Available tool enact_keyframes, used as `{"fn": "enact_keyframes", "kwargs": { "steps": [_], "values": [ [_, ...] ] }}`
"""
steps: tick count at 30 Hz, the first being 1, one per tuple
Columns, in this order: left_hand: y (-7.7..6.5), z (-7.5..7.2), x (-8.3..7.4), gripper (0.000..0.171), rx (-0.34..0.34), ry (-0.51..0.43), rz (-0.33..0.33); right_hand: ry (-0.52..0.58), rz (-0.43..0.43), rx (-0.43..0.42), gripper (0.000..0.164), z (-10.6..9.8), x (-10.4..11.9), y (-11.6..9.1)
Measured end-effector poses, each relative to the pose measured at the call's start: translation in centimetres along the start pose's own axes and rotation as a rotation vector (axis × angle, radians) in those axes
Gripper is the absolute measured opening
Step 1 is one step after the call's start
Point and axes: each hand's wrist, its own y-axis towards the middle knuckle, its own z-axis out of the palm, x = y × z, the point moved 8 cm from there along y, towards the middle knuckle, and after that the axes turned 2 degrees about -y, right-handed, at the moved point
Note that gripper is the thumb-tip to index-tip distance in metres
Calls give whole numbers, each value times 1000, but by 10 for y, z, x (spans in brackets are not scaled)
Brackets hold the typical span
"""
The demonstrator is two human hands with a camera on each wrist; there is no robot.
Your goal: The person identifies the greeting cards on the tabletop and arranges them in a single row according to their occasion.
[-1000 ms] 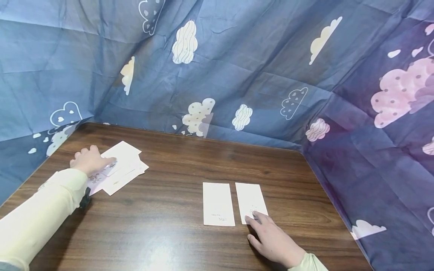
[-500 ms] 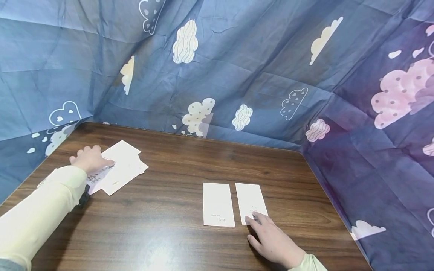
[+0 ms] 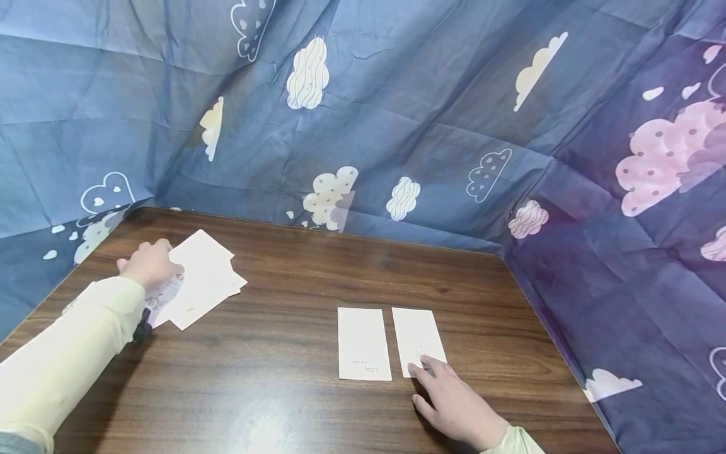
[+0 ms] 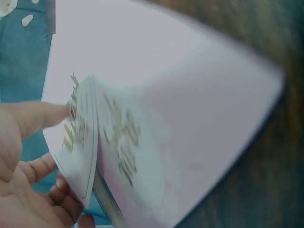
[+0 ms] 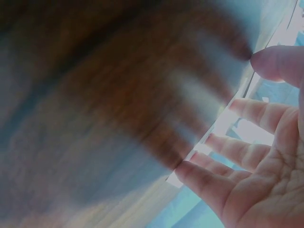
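Observation:
At the far left of the head view my left hand is at a loose pile of white and pinkish cards. The left wrist view shows the thumb on the face of a card with gold lettering, its fingers behind that card's edge. This card stands up from a pinkish card that also has gold lettering. My right hand lies with fingers spread, its fingertips at the lower edge of a white card. Left of that card lies another white card with small print reading "heart".
The cards lie on a brown wood-grain table. A blue cloth with cloud prints hangs along the back and sides. A bright glare shows near the front of the table.
My left hand has drawn slightly left and up with its card, and more of the white card beneath shows. The right hand and its two cards keep their places.

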Motion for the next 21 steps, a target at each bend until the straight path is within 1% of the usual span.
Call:
{"fn": "enact_keyframes", "kwargs": {
  "steps": [3, 5, 8, 12, 16, 19, 21],
  "values": [
    [0, -8, 2, 33, -58, -26, 11, 9, 10, 14, 42, 1, -1, 0],
    [-1, -13, 2, 27, -91, -54, 9, 17, 18, 19, 42, 1, -1, 0],
    [-2, -17, 3, 28, -115, -115, -7, 24, 18, 15, 42, -1, -1, -1],
    [-6, -20, 1, 32, -115, -249, -34, 22, 8, 7, 41, -2, 0, 0],
    [-12, -25, -9, 33, -125, -373, -16, 22, 4, 13, 41, 0, 1, 2],
    [-15, -28, -19, 33, -114, -432, 2, 21, 12, 17, 42, 1, 1, 1],
    [-16, -27, -25, 32, -95, -461, 5, 20, 20, 17, 42, 1, -1, 1]
  ]
}}
